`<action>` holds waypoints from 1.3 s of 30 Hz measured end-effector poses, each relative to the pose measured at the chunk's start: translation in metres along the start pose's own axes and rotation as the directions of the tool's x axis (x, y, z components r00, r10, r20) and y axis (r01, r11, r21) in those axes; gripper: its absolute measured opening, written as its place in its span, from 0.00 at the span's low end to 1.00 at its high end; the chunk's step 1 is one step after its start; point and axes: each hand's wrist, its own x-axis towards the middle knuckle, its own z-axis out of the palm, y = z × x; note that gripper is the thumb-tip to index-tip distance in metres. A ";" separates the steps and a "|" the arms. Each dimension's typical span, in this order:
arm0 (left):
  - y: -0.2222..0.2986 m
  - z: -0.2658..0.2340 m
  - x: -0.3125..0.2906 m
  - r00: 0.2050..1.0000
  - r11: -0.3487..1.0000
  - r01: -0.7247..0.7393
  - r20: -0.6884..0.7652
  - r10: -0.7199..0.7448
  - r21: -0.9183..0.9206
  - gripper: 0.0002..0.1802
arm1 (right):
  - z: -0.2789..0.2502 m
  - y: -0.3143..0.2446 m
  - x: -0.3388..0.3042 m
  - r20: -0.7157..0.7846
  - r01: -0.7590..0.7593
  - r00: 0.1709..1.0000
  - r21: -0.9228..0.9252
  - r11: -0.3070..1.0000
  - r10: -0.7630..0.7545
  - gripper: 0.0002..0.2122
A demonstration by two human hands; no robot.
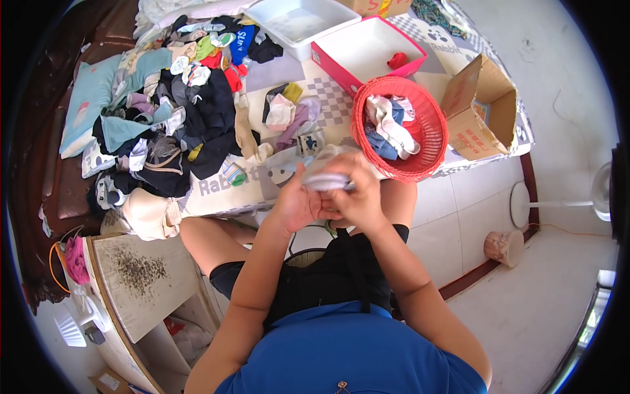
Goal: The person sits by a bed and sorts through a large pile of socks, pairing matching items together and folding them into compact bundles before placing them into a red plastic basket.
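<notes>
The held cloth (327, 182) is lilac, the basket (433, 134) red, the bedspread (333, 103) part-checked.

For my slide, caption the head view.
Left hand and right hand handle a blurred pale item beside a red basket.

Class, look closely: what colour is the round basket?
The basket is red, shown best in the head view.

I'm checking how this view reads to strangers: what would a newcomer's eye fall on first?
Probably the bright red basket, right of centre in the upper half, with white and blue fabric pieces inside. Next, the big jumbled heap of clothes at upper left. Near the middle, a blurred, pale item shows at the left hand and right hand.
</notes>
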 end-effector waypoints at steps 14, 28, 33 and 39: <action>-0.005 0.012 0.000 0.837 0.972 -0.138 -0.503 0.218 0.191 0.18 | 0.002 0.013 -0.025 -0.056 -0.510 0.857 -0.250 0.823 0.513 0.10; -0.002 0.014 0.003 0.945 0.949 -0.214 -0.296 0.141 -0.233 0.18 | -0.027 0.023 -0.023 0.375 0.026 0.926 -0.186 0.982 0.047 0.13; -0.012 -0.009 0.006 0.917 0.981 -0.183 -0.372 0.145 -0.068 0.18 | -0.016 0.026 -0.033 0.331 -0.455 0.832 -0.052 0.889 0.445 0.07; -0.013 0.002 0.004 0.842 0.926 -0.077 -0.473 0.259 0.370 0.17 | -0.012 0.033 -0.034 0.099 -0.710 0.674 -0.185 0.679 0.732 0.14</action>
